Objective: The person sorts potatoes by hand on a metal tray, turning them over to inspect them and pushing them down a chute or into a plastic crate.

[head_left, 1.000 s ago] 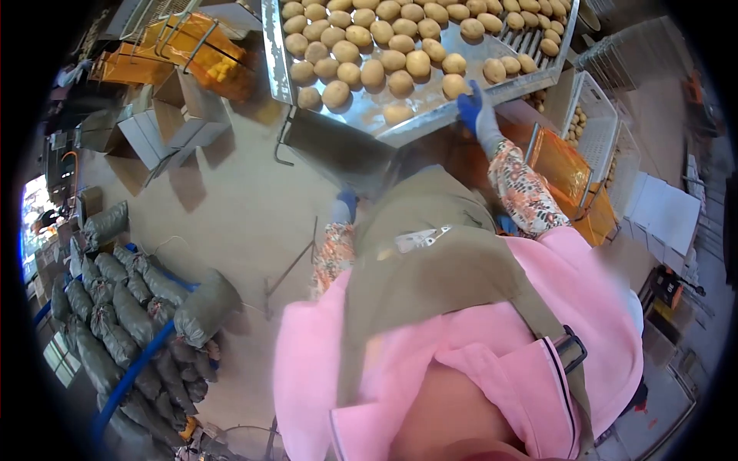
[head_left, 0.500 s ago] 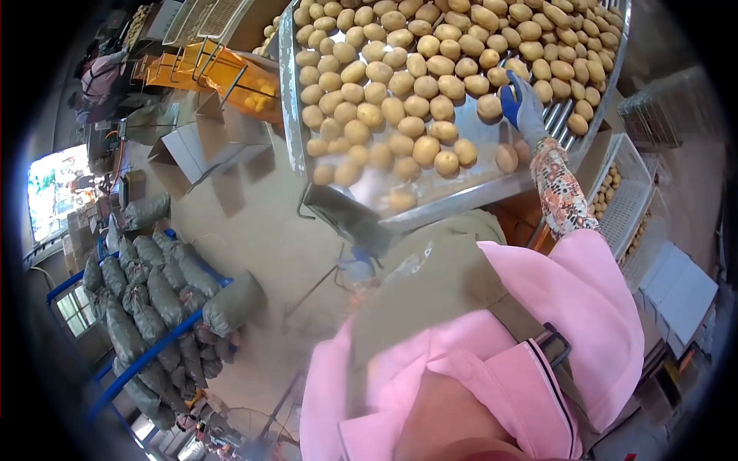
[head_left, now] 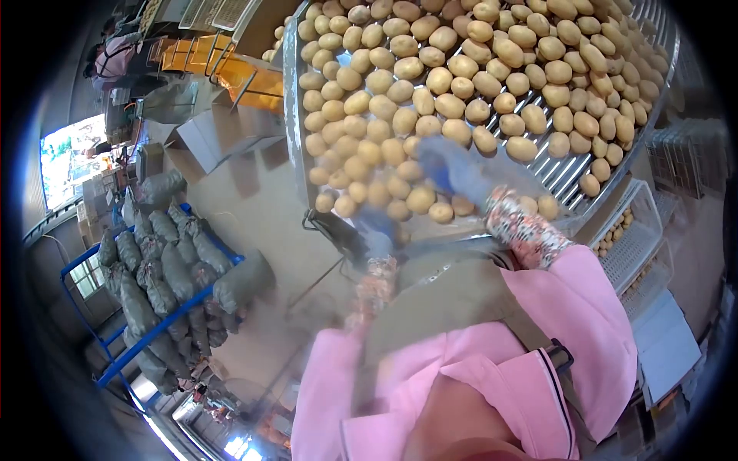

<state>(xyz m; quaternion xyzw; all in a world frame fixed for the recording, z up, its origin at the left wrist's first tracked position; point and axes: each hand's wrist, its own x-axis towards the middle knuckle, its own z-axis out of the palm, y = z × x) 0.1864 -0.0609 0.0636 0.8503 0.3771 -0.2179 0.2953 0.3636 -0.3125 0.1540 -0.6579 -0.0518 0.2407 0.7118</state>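
And the right hand (head_left: pixel 455 170) sweeps in blurred over the tabletop (head_left: pixel 293 115), left hand (head_left: pixel 377 232) at its near edge; both sets of fingers, can't tell! Potatoes (head_left: pixel 508 53) crowd it, masses loose; some sit in a crate (head_left: pixel 635 244) to its right.

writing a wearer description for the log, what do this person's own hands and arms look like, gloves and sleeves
The left hand and right hand wear gloves, pale grey with blue toward the fingers, both blurred. Floral sleeve covers in white, orange-red and dark tones run over the forearms, gathered near the wrists. Above them are the plain pink sleeves of the top.
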